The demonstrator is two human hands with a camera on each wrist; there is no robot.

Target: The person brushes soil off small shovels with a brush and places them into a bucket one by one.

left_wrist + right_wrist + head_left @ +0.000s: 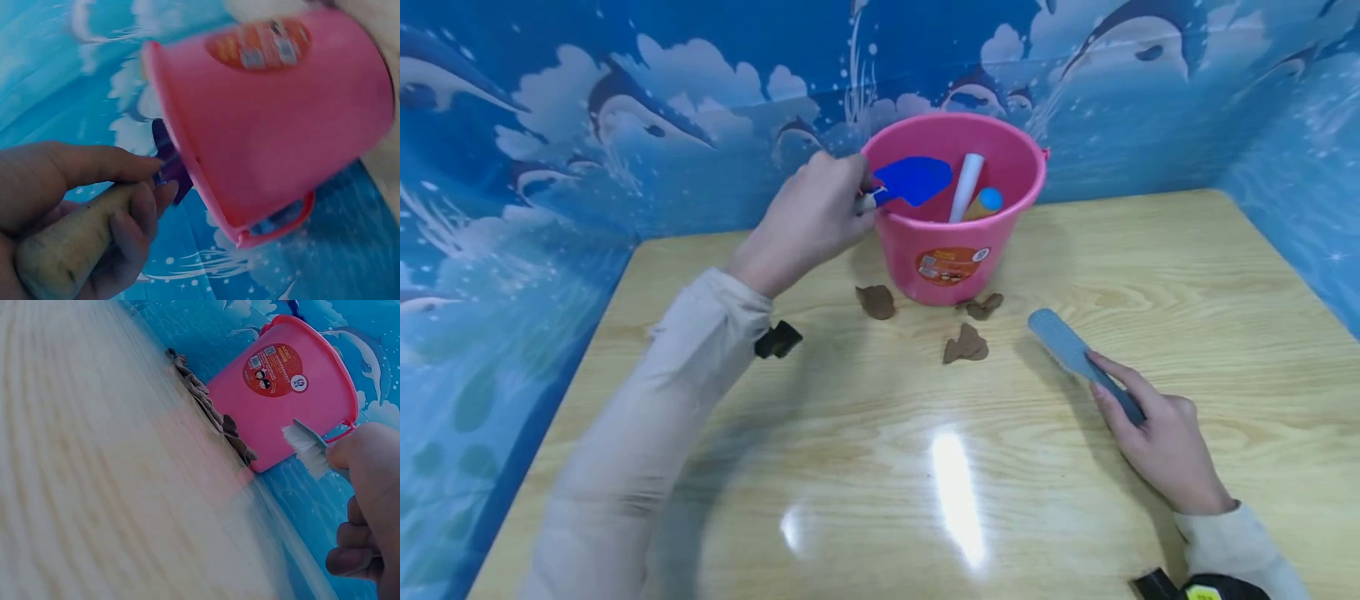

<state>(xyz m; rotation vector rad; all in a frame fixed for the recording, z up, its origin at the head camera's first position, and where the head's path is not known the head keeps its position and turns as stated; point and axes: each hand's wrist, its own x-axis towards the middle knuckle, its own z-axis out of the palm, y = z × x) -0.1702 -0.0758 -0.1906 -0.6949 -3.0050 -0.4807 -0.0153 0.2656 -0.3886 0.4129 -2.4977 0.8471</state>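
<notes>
My left hand (pixel 812 212) grips a small trowel by its wooden handle (pixel 69 250), at the left of a pink bucket (pixel 898 250). The trowel's blue blade (pixel 916 177) reaches over the bucket's rim. Inside the bucket lean a white stick (pixel 967 187) and a tan piece with a blue end (pixel 990 200). On the right, my right hand (pixel 1165 446) holds a blue-grey brush (pixel 1060 337) above the table. Its white bristles (pixel 308 452) show in the right wrist view. Brown, leaf-like scraps (pixel 967 344) lie between the brush and the bucket.
Another brown scrap (pixel 876 302) lies at the bucket's front left, and a crumpled one (pixel 982 307) sits by its base. The wood-grain table (pixel 850 467) ends at a blue dolphin-print backdrop (pixel 715 167) behind the bucket and along both sides.
</notes>
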